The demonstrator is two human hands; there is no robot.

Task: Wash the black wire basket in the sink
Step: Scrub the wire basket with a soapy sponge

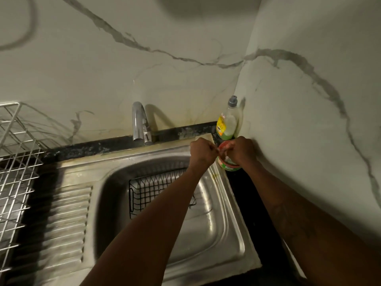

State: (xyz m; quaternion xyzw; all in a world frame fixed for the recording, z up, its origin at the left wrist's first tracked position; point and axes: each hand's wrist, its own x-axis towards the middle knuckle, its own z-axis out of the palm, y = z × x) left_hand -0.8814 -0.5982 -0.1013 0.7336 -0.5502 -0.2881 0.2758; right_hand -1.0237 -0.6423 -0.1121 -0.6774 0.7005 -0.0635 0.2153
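1. Nearest the camera: both forearms reach over the sink (226, 234) toward its back right corner.
2. Under the left forearm: black wire basket (148, 188) lies in the basin, left of centre, partly hidden by the arm. Washing proper not begun, my read.
3. Past the basin, on the sink's back right rim: round tub (228, 165), red rim, green label. Both hands are at it.
4. left hand (203, 151): fingers clenched, tips at the tub's mouth. Whether they pinch anything, cannot tell.
5. right hand (243, 151): fingers curled over the tub's right side, grasping it.
6. Step in hand, my guess: getting cleaner or a scrubber out of the tub. To do it well, the right hand pins the tub so it can't slide into the basin and the left takes a small amount. Then go straight down to the basket and work every wire and corner.
7. Just behind the tub, in the wall corner: dish-soap bottle (227, 122), upright, grey cap, green liquid low in it.
8. tap (141, 124): back centre, no stream visible.
9. Surface: black stained strip (103, 145) behind the sink, ribbed drainboard (66, 213) left of the basin, pale wire rack (14, 162) at far left.
10. Room: marble-look wall (185, 58), grey veins, two faces meeting at the corner. Dim light.
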